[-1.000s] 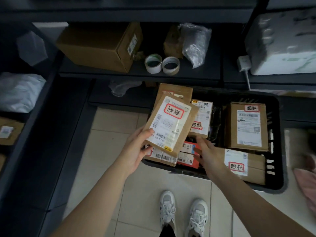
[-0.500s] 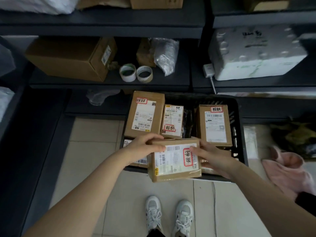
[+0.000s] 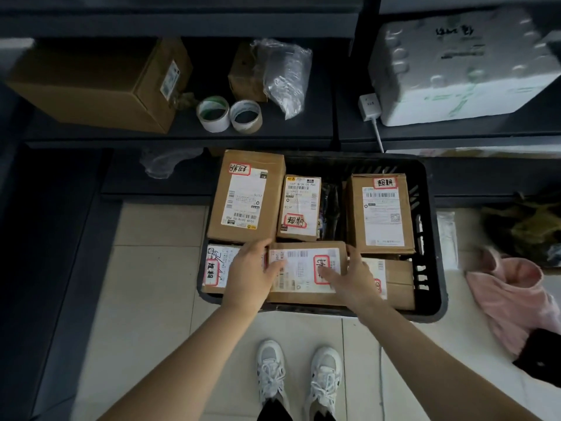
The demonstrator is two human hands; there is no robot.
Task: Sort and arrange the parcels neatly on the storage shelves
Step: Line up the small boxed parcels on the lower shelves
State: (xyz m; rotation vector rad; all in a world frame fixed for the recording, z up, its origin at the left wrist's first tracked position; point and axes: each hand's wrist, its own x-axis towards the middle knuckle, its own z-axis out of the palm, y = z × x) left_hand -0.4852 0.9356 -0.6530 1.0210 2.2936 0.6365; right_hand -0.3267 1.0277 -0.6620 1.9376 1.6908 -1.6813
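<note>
A flat cardboard parcel [image 3: 306, 270] with a white label and a red-framed sticker lies in the front middle of the black crate [image 3: 432, 311]. My left hand [image 3: 249, 276] holds its left end, thumb on the label and fingers over the far corner. At the right end my right hand [image 3: 349, 278] holds it, thumb on the sticker. Around it in the crate are a tall box [image 3: 246, 196], a small parcel [image 3: 299, 208], a right-hand box [image 3: 381, 212], a front-left parcel [image 3: 218, 265] and a front-right parcel [image 3: 397, 281].
The dark shelf above the crate carries a large cardboard box [image 3: 100, 83], two tape rolls [image 3: 212, 113], a plastic-wrapped package [image 3: 285, 74] and a white foam box [image 3: 461, 68]. A pink cloth [image 3: 510, 299] lies on the tiled floor at right. My white shoes [image 3: 299, 375] stand below the crate.
The parcel went from my left hand alone, to both hands in front of the crate, then down into the crate's front middle. My view tilted and shifted.
</note>
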